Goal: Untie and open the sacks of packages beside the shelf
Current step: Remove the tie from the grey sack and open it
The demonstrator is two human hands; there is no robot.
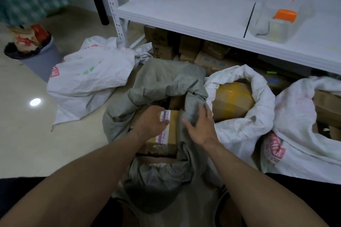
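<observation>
A grey sack (162,83) lies open in front of me, its mouth spread around cardboard parcels. My left hand (150,122) rests on a brown box with a purple-and-white label (170,129) inside it, fingers curled over the box top. My right hand (200,124) presses on the sack's grey right edge, fingers spread. To the right stands a white sack (245,127) with its rim rolled down around a yellow-taped parcel (232,97). Another open white sack (302,131) is at the far right. A white sack (88,77) at the left lies on the floor with its neck bunched.
A white metal shelf (184,13) stands behind, holding a clear container with orange lids (282,16). Cardboard boxes (190,48) are stacked under it. A grey bin full of rubbish (35,51) stands at the left on the glossy tiled floor (24,131).
</observation>
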